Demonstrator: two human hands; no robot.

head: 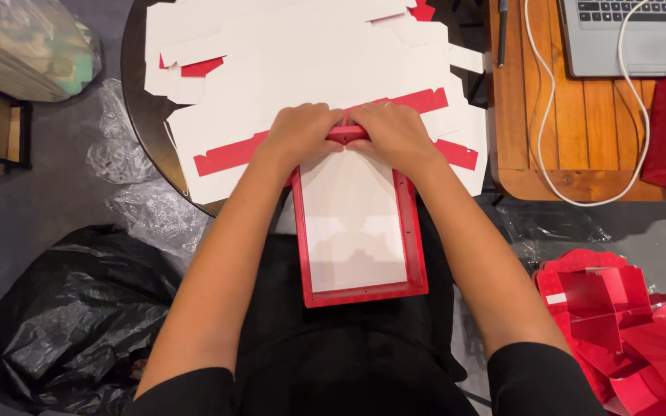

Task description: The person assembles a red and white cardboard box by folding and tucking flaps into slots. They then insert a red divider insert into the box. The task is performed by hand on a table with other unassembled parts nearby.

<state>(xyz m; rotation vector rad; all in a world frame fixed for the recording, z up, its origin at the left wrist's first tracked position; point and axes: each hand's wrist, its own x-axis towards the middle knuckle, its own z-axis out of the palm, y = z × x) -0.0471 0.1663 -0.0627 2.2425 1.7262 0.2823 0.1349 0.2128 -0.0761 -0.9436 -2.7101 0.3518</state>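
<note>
Both arms are bare from the wrists up to short black sleeves, whose edges show at about seven and five o'clock in the view. The left hand (pixel 299 135) wears nothing that can be made out. The right hand (pixel 398 135) carries a thin pale ring on one finger. Black clothing covers the lap and torso between the arms, plain and unmarked.
</note>
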